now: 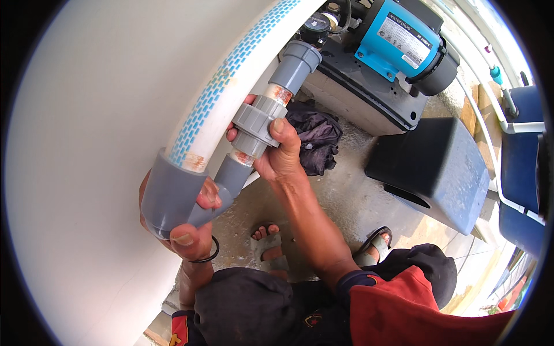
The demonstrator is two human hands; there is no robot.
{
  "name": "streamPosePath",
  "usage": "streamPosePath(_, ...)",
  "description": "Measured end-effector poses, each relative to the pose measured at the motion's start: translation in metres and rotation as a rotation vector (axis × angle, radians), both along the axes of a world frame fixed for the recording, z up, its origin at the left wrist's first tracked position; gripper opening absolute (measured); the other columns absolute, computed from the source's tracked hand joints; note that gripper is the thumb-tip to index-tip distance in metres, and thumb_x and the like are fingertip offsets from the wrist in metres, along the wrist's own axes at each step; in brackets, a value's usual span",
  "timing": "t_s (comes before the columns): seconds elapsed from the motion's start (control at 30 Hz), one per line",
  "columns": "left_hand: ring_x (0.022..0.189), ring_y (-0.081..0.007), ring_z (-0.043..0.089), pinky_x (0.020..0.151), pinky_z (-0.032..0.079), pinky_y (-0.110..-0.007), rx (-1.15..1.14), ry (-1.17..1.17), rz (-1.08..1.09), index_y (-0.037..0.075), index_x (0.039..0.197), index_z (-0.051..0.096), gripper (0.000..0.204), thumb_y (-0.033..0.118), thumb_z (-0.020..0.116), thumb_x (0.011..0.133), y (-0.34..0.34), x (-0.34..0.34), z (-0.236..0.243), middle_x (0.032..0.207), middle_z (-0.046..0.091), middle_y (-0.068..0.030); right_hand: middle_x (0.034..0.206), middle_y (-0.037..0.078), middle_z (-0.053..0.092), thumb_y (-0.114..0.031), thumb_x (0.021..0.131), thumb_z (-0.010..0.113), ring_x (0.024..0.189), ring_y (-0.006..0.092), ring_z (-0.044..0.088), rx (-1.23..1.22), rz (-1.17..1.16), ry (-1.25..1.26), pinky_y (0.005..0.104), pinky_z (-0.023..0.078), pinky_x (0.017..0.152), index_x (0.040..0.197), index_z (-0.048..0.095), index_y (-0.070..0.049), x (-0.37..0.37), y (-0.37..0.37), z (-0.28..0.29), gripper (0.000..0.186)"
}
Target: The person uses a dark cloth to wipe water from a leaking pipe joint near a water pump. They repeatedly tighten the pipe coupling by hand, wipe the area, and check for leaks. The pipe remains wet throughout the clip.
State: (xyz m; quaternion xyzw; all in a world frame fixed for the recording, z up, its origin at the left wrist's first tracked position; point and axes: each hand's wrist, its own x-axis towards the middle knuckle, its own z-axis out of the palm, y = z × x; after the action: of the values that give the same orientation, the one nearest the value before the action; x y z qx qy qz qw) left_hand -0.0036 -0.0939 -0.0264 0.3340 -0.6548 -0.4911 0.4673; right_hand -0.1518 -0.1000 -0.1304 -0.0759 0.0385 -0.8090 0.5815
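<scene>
My left hand (193,239) is wrapped round a grey pipe elbow (173,193) at the lower left, its thumb along the underside. The elbow joins a thick white pipe with blue dashes (216,86) to a short slanting run of pipe. On that run my right hand (284,151) clasps a ribbed grey union fitting (258,121), thumb on the near side and fingertips showing on the far side. Above the union, a stained white pipe piece (279,93) enters a grey coupling (295,68), which leads up to a black pump fitting (316,24).
A blue pump motor (398,40) sits on a black base over a block at the upper right. Below it lies a black plastic cover (433,161). Dark crumpled cloth (314,138) is on the floor. A large pale curved wall (104,144) fills the left; thin white pipes (490,109) run along the right.
</scene>
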Motion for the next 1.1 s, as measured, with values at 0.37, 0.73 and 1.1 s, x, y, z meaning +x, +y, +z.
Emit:
streamPosePath(0.37,0.06,-0.016,0.053,0.063,0.045,-0.034,-0.108,0.008,0.056,0.002,0.085,0.054,0.081,0.082,0.063,0.074,0.011,-0.003,-0.011,0.071,0.052,-0.0042,0.113,0.018,0.062,-0.034,0.071,0.083,0.102,0.031,0.065,-0.106,0.018,-0.029,0.0391,0.057,0.085,0.128,0.054,-0.001,0.001,-0.004,-0.003,0.072)
streamPosePath(0.73,0.083,-0.0212,0.07,0.074,0.057,-0.034,-0.228,-0.201,0.061,-0.008,0.129,0.05,0.104,0.073,0.076,0.069,0.025,0.015,-0.015,0.102,0.069,-0.0157,0.122,0.016,0.063,-0.046,0.064,0.087,0.108,0.0312,0.065,-0.259,0.08,-0.093,0.0462,0.056,0.093,0.135,0.052,-0.002,0.008,-0.017,-0.033,0.09)
streamPosePath(1.1,0.077,-0.0188,0.068,0.07,0.056,-0.031,-0.175,-0.115,0.114,-0.008,0.125,0.048,0.094,0.063,0.08,0.073,0.025,0.006,-0.007,0.091,0.067,-0.013,0.112,0.015,0.064,-0.039,0.067,0.084,0.097,0.0285,0.067,-0.161,0.034,-0.128,0.0396,0.057,0.084,0.131,0.051,-0.001,0.009,-0.009,-0.019,0.081)
